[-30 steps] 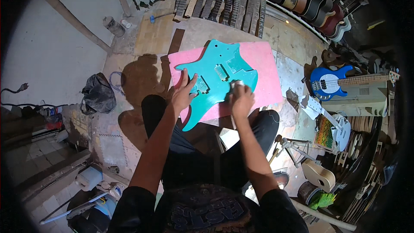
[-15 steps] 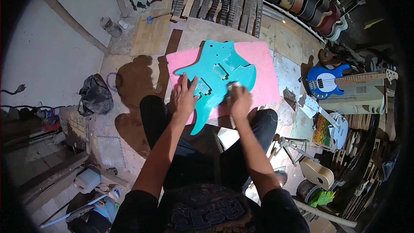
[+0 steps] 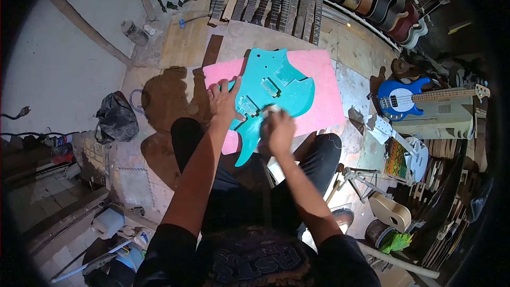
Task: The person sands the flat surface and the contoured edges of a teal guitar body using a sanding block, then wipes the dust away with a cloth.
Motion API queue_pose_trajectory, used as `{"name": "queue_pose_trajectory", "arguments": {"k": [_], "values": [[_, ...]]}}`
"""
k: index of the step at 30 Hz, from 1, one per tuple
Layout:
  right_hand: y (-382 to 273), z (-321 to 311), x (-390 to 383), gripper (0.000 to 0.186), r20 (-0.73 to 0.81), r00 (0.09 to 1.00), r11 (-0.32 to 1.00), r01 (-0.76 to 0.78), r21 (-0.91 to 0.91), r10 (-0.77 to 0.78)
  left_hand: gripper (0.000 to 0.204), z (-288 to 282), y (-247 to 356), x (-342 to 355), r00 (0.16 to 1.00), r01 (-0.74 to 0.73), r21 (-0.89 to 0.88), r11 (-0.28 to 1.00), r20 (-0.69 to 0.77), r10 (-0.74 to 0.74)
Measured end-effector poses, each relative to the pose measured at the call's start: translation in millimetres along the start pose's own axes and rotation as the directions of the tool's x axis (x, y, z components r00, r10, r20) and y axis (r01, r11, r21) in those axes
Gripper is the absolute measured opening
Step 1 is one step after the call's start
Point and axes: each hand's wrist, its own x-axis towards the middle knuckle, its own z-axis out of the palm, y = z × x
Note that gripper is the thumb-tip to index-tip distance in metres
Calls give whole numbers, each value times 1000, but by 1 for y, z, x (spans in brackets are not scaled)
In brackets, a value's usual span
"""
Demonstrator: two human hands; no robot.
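one turquoise guitar body (image 3: pixel 298 101) on pink board (image 3: pixel 326 87); left hand (image 3: pixel 223 102) spread at left edge, right hand (image 3: pixel 280 132) gripping a pale piece (image 3: pixel 272 108) toward near edge!

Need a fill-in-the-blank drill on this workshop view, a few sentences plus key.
1. The left hand rests on the teal guitar body, which lies on a ____ sheet.
2. A small pale item shows at the fingertips of the person's ____ hand.
3. The blue bass guitar has a ____ pickguard.
4. The crumpled black bag lies on the person's ____ side.

Missing words: pink; right; white; left.
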Motion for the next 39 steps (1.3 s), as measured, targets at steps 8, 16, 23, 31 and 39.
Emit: {"name": "queue_pose_trajectory", "arguments": {"k": [8,16,23,31,39], "values": [[11,-12,4,50,103,990,995,95,27,-97,150,1,8,-4,989,108,0,994,100,-107],[-5,1,-40,55,173,980,994,104,-34,-97,156,11,32,-20,966,231,-33,972,127,-225],[14,-22,10,55,99,994,996,40,76,-47,159,10,21,-18,967,213,-126,969,165,-191],[-15,-4,-65,44,115,945,952,302,53,-307,160,11,26,-15,962,222,-131,966,191,-195],[10,-13,-2,52,93,993,990,66,128,-78,160,6,24,-13,958,191,-120,974,240,-159]]}}
